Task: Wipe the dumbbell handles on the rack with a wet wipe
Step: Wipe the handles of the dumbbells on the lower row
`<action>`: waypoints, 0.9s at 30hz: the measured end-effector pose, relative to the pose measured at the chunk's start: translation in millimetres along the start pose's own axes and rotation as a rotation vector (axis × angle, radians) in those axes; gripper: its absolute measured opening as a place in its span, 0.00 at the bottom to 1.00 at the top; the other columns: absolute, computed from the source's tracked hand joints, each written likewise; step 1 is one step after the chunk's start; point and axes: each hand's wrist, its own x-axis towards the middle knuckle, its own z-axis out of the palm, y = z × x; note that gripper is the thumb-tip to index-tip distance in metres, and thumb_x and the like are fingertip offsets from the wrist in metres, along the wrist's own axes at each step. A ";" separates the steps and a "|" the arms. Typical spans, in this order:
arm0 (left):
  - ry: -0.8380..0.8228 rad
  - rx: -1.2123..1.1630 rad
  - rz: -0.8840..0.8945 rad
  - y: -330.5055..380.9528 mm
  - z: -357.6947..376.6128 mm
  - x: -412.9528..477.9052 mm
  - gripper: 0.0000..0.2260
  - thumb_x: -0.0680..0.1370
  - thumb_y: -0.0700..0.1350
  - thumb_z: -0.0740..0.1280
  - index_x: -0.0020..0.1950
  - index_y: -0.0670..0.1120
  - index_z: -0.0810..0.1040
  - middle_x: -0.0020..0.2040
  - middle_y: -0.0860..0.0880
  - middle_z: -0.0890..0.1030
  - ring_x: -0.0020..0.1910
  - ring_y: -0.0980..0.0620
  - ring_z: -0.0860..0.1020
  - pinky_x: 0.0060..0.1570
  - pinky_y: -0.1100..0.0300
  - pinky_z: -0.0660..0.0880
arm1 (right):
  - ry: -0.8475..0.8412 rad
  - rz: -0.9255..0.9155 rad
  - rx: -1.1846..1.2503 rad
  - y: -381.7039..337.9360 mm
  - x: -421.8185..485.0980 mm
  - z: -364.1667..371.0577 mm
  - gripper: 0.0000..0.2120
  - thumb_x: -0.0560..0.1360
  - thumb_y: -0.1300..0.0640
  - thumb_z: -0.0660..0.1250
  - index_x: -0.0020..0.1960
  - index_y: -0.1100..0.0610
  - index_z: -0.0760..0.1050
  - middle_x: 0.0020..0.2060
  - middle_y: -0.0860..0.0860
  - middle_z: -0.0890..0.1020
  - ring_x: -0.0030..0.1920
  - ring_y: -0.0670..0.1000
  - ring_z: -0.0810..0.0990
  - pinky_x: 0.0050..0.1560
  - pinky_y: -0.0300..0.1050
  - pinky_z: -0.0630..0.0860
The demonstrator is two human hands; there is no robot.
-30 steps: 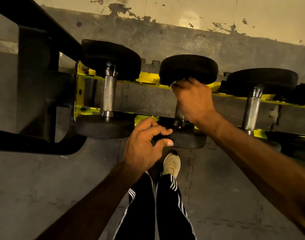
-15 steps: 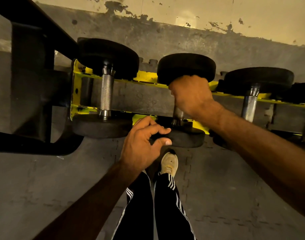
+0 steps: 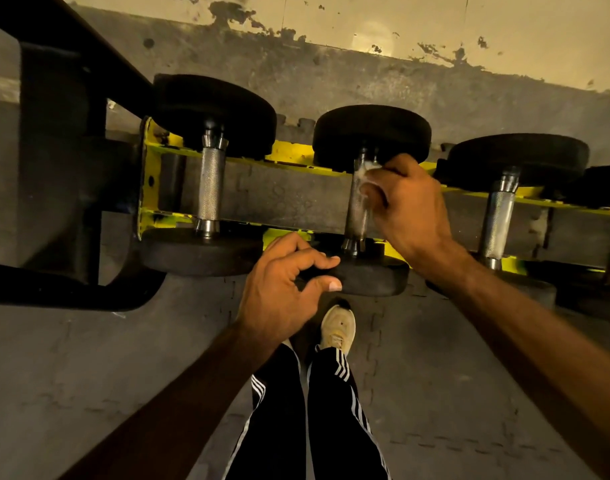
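- The middle dumbbell (image 3: 367,277) lies across the yellow rack (image 3: 289,154), its far black head toward the wall (image 3: 470,32) and its near head toward the person
- The right hand (image 3: 412,209) comes in from the right and sits at the far end of this dumbbell's metal handle (image 3: 355,220), close under the far head
- Its fingers are curled round a pale, crumpled wet wipe (image 3: 366,176), which is pressed against the right side of the handle; only a small part of the wipe shows at the fingertips
- The near part of the handle, down to its collar, is bare and in plain sight
- The left hand (image 3: 279,296) is at the near head of the same dumbbell, fingers bent: the forefinger lies over the top edge of the head and the thumb is set against its front face, so it pinches the rim
- A left dumbbell (image 3: 210,188) with a knurled handle rests on the rack beside it, untouched, and a right dumbbell (image 3: 498,216) lies on the other side, also apart from both hands
- A dark black frame (image 3: 57,174) stands at the rack's left end
- Below the hands are black striped trousers (image 3: 331,431) and one pale shoe (image 3: 338,329) on the grey floor (image 3: 89,368)
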 end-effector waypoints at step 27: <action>0.007 -0.004 -0.020 5.3 -1.4 0.7 0.12 0.69 0.46 0.77 0.51 0.47 0.86 0.45 0.52 0.78 0.49 0.49 0.81 0.48 0.47 0.79 | 0.145 0.129 0.243 -1.3 -10.4 17.7 0.11 0.75 0.60 0.71 0.57 0.55 0.78 0.52 0.51 0.81 0.49 0.48 0.80 0.44 0.42 0.79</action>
